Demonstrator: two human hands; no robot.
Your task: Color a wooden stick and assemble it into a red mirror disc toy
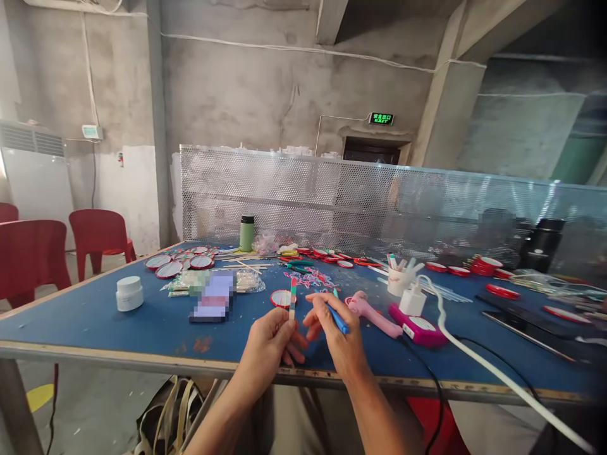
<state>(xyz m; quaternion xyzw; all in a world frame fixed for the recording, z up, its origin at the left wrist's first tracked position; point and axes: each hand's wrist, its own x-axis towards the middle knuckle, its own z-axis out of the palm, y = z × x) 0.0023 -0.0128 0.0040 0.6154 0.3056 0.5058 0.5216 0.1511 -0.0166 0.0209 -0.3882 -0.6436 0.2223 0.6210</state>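
My left hand (270, 344) is closed on a thin flat stick (293, 298) painted in bands of red and green, held upright above the front edge of the blue table (95, 322). Close beside it, my right hand (334, 332) grips a blue pen (337, 316) with its tip pointing toward the stick. A small red-rimmed round disc (281, 298) lies on the table just behind the stick. A pink glue gun (372, 311) lies to the right of my right hand.
A white jar (129, 293), a green bottle (246, 233), several red-rimmed discs (180, 262), packs of sticks (246, 281), a white cup (398, 280) and a pink device with a white charger and cable (420, 325) lie about. Perforated metal screen (379, 202) behind; red chairs (97, 237) left.
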